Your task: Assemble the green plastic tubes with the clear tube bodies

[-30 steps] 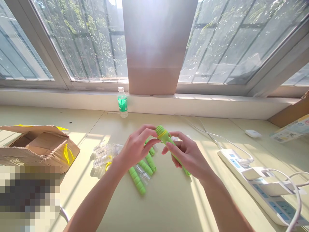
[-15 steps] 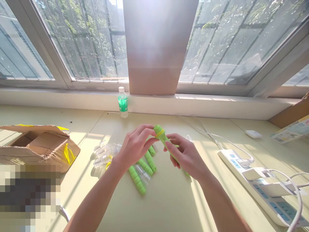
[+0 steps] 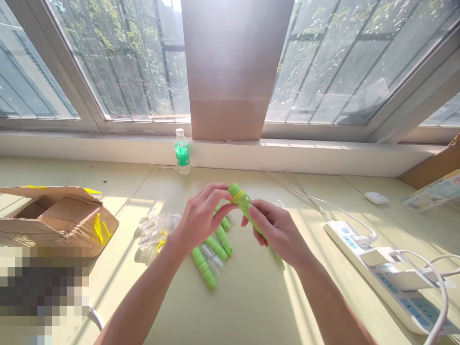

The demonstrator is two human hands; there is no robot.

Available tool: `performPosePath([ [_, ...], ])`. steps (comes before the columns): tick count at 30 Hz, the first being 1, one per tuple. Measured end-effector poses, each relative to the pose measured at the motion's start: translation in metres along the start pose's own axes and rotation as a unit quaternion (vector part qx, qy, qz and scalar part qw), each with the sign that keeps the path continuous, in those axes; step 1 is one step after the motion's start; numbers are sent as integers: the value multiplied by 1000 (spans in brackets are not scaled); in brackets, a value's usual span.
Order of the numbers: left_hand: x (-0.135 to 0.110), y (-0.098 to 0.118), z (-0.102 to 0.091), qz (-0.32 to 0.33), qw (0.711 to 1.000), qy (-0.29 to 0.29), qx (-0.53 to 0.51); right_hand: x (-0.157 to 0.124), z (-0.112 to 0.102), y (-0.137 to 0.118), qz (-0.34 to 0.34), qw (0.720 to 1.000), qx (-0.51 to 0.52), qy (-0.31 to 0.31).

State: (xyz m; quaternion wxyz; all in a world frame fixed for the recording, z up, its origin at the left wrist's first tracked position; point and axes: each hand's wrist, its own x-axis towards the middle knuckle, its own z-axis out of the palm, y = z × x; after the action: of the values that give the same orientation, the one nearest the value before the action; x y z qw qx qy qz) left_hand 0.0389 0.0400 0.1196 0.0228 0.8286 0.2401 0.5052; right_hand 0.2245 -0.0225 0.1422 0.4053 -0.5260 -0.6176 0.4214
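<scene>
Between my hands, tilted above the table, is a green tube (image 3: 244, 206) with a ribbed cap and a yellow ring below it. My left hand (image 3: 201, 213) pinches the tube by its capped end, thumb and fingers closed. Lower down, my right hand (image 3: 275, 225) wraps around the body and hides part of it. A small loop shows on the tube's side near the cap. Beneath my left hand lie several green ribbed pieces (image 3: 204, 268) and a clear plastic piece (image 3: 212, 258). More clear plastic tubes (image 3: 153, 238) and a yellow piece (image 3: 161, 245) lie left of my left wrist.
An open cardboard box (image 3: 82, 225) with yellow tape stands at the left. At the back, a bottle with a green label (image 3: 182, 153) stands by the window ledge. A white power strip (image 3: 381, 282) with plugs and cables lies at the right, near a small white object (image 3: 376, 198).
The green tube has turned about its long axis, so its small loop now shows at the upper edge near the cap. My hands have stayed almost in place.
</scene>
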Motion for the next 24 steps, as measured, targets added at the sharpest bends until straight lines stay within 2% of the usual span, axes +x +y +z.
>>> performPosePath([
  [4, 0, -1, -2, -9, 1000, -20, -10, -1, 3, -1, 37, 999, 36, 0],
  [12, 2, 3, -3, 6, 1000, -16, -8, 1, -4, 4, -30, 999, 5, -11],
  [17, 2, 4, -3, -1, 1000, -5, -14, -1, -1, 1, -2, 998, 49, -34],
  [21, 3, 3, -4, 2, 1000, -14, -19, -2, 3, -2, 41, 998, 50, -14],
  [24, 4, 3, -5, 6, 1000, 0, -13, -1, 3, -2, 21, 999, 47, -4],
])
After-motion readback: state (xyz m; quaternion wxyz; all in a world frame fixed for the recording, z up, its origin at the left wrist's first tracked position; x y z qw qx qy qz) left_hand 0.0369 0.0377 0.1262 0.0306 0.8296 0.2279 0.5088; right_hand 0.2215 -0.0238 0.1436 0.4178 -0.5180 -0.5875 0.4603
